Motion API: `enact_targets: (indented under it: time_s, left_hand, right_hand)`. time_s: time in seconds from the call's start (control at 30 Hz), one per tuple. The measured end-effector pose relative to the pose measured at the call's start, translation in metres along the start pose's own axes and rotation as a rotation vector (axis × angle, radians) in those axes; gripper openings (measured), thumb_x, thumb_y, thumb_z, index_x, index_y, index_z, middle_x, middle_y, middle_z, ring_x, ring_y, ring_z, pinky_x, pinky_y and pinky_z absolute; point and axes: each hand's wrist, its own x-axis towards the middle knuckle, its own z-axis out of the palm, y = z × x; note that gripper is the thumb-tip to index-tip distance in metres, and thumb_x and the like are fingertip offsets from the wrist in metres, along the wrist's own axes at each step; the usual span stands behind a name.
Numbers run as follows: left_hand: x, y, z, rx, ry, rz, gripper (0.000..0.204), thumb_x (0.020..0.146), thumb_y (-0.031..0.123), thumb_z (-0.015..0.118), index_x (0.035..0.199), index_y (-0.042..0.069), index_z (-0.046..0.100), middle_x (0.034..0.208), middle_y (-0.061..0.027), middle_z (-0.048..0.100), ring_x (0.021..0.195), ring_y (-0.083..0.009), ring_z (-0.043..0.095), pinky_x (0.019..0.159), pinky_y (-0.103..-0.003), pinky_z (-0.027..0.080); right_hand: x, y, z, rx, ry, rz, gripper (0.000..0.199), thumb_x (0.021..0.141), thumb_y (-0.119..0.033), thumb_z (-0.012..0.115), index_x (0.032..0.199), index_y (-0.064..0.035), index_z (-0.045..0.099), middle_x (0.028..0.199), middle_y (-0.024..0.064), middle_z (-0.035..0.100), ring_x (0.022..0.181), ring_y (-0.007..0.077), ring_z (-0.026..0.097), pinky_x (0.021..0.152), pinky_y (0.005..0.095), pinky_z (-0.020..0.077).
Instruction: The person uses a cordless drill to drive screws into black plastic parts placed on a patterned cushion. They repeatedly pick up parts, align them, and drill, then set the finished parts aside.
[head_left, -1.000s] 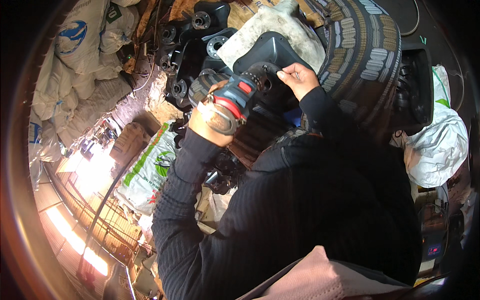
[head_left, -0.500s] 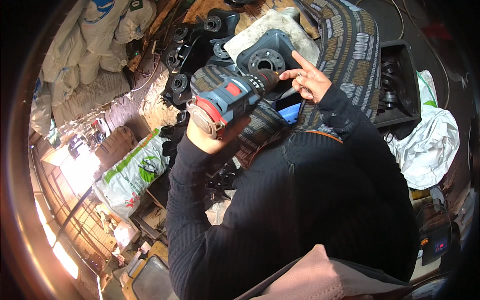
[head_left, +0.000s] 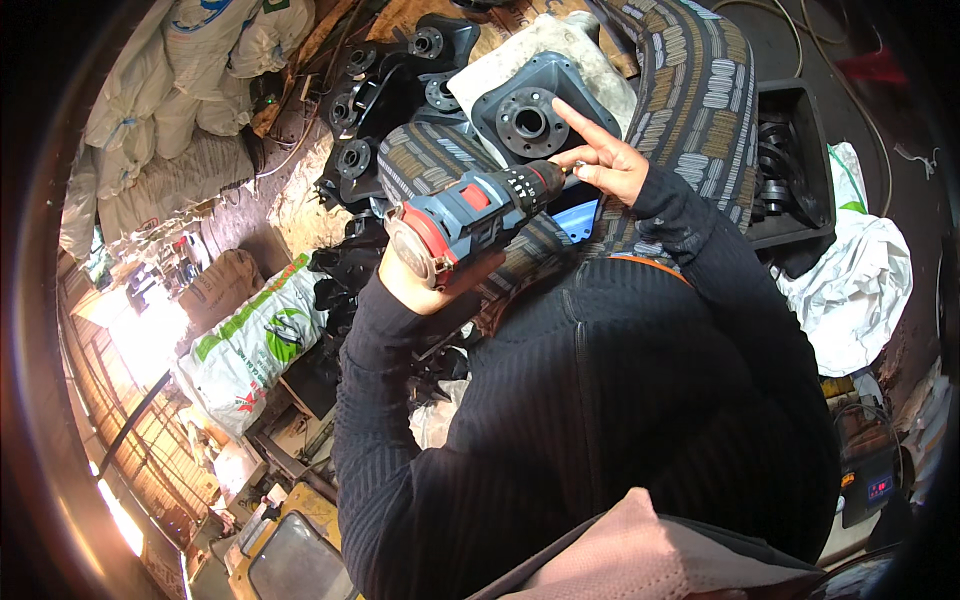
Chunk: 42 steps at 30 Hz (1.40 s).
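A blue-grey and red cordless drill [head_left: 468,212] is gripped in my left hand [head_left: 412,285], its chuck pointing up and right. My fingers are wrapped round its handle, largely hidden below the body. At the chuck's tip, my right hand [head_left: 618,172] pinches something too small to make out, touching or very near the bit. One finger of that hand stretches out to the edge of a black part with a round flange [head_left: 548,78]. This part has several holes round a central bore, and rests on a whitish cloth-like sheet [head_left: 480,78] beyond my hands.
Several similar black flanged parts [head_left: 425,42] lie at the far left. A black bin [head_left: 800,215] of dark metal pieces stands to the right, with a white sack [head_left: 860,300] beside it. A blue object [head_left: 578,222] sits between my patterned trouser legs [head_left: 690,80].
My right hand's pinching fingers have closed in on the drill's tip. The drill has tilted and shifted slightly right and down. The flanged part shows more fully now.
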Motion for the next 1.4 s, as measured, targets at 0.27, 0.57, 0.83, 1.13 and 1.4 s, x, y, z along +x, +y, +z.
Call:
enact_targets:
  time_s: [0.27,0.57,0.83,1.13,1.4]
  left_hand:
    - [0.003,-0.011,-0.010,0.014,-0.073,0.060,0.038,0.069,0.008,0.072,0.105,0.005,0.060,0.097,-0.0084,0.063,0.089,-0.0227,0.061,0.080,-0.034,0.048]
    - [0.004,-0.009,-0.013,-0.282,0.005,-0.313,0.030,0.071,0.009,0.072,0.099,0.005,0.063,0.093,-0.0073,0.064,0.083,-0.0212,0.062,0.074,-0.033,0.050]
    - [0.035,-0.010,-0.004,-0.136,0.040,-0.256,0.032,0.071,0.010,0.073,0.100,0.004,0.061,0.095,-0.0085,0.065,0.086,-0.0209,0.063,0.077,-0.031,0.049]
    - [0.058,-0.033,0.010,0.306,-0.212,-0.205,0.033,0.074,0.009,0.062,0.106,0.002,0.057,0.094,-0.0117,0.063,0.086,-0.0255,0.061,0.076,-0.033,0.049]
    - [0.073,-0.008,0.004,0.256,-0.144,-0.256,0.052,0.069,0.022,0.068,0.116,0.008,0.051,0.095,-0.0116,0.064,0.080,-0.0283,0.063,0.070,-0.035,0.051]
  right_hand:
    - [0.000,-0.005,0.001,-0.039,-0.151,0.107,0.079,0.076,0.009,0.039,0.146,-0.0150,0.008,0.121,0.0134,0.056,0.098,0.0090,0.053,0.090,0.0249,0.0363]
    - [0.009,0.016,-0.022,0.578,0.359,0.450,0.048,0.086,-0.010,0.047,0.132,-0.0036,0.037,0.098,0.0136,0.060,0.046,0.0067,0.043,0.032,0.0181,0.0290]
    - [0.024,0.020,-0.015,0.454,0.723,0.452,0.030,0.090,-0.008,0.047,0.120,-0.0105,0.047,0.067,-0.0028,0.040,0.043,0.0034,0.032,0.031,0.0181,0.0249]
    - [0.042,0.039,-0.019,0.336,0.732,0.471,0.023,0.086,-0.025,0.063,0.100,-0.0069,0.061,0.059,-0.0067,0.047,0.044,0.0020,0.034,0.035,0.0202,0.0251]
    - [0.052,0.044,-0.015,0.220,0.788,0.438,0.018,0.085,-0.026,0.064,0.089,-0.0090,0.061,0.052,-0.0085,0.038,0.037,0.0018,0.026,0.033,0.0211,0.0174]
